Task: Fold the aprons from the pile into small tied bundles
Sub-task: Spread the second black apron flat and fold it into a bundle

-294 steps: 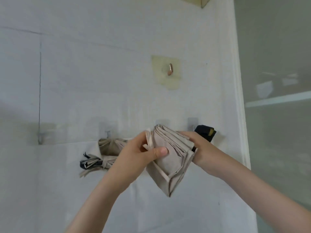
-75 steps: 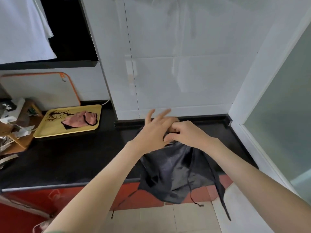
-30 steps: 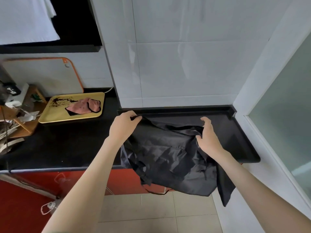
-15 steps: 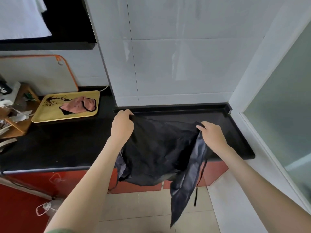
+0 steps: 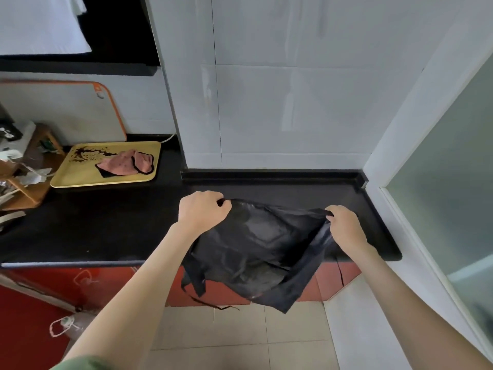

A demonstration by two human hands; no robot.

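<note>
A black shiny apron (image 5: 256,252) is stretched between both hands over the black countertop (image 5: 106,225), its lower part hanging past the counter's front edge with thin ties dangling. My left hand (image 5: 201,210) grips its upper left corner. My right hand (image 5: 344,225) grips the upper right edge, where the cloth folds down in a long flap. A pink cloth with black trim (image 5: 125,165) lies on a yellow tray (image 5: 80,180) at the left.
A white cutting board with an orange rim (image 5: 61,110) leans on the wall behind the tray. A wooden rack with clutter (image 5: 24,169) stands at far left. White tiled wall behind, a frosted glass door (image 5: 453,196) at right, red cabinet fronts (image 5: 40,303) below.
Since the earliest frame a beige folded apron was left and the black one picked up. In the last second both hands spread the black apron wider and lowered it toward the counter.
</note>
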